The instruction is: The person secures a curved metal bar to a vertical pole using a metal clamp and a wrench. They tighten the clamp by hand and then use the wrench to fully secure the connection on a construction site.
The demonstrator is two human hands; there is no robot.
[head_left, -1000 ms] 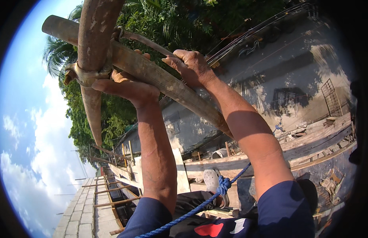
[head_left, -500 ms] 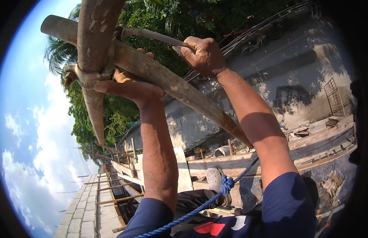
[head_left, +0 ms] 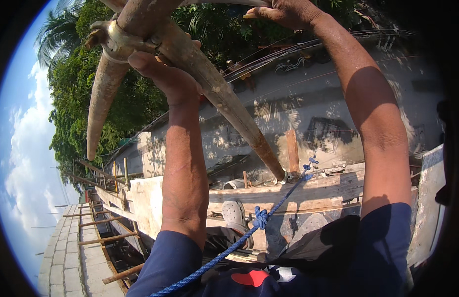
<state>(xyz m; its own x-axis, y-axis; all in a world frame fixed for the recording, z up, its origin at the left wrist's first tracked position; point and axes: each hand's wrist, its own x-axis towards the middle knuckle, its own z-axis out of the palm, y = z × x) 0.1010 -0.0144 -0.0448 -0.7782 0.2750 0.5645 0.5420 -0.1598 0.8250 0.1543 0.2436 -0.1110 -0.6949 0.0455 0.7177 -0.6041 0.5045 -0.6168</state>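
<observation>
My left hand (head_left: 171, 79) is wrapped round a rusty diagonal scaffold pipe (head_left: 224, 101), its thumb against a metal clamp (head_left: 121, 45). Fingertips show on the pipe's far side. The clamp joins that pipe to a thicker-looking crossing pipe (head_left: 105, 94), and a bolt sticks out at its left. At the top edge my right hand (head_left: 295, 13) grips the end of a grey metal bar, apparently a wrench (head_left: 220, 2). The bar's other end is out of view now. Down at the planks, the diagonal pipe's lower end meets a fitting.
A knotted blue rope (head_left: 260, 218) crosses before my body. Grey clogs (head_left: 234, 216) stand by wooden planks (head_left: 328, 190). Left are a concrete block wall (head_left: 66, 257) and wooden poles (head_left: 111, 237). Cables (head_left: 289, 54) and trees (head_left: 86, 99) lie beyond, above a grey shadowed surface.
My view has tilted downward, bringing pipes and hands higher in the picture. The right hand has moved up and right relative to the left, still on the bar. The left hand keeps its hold.
</observation>
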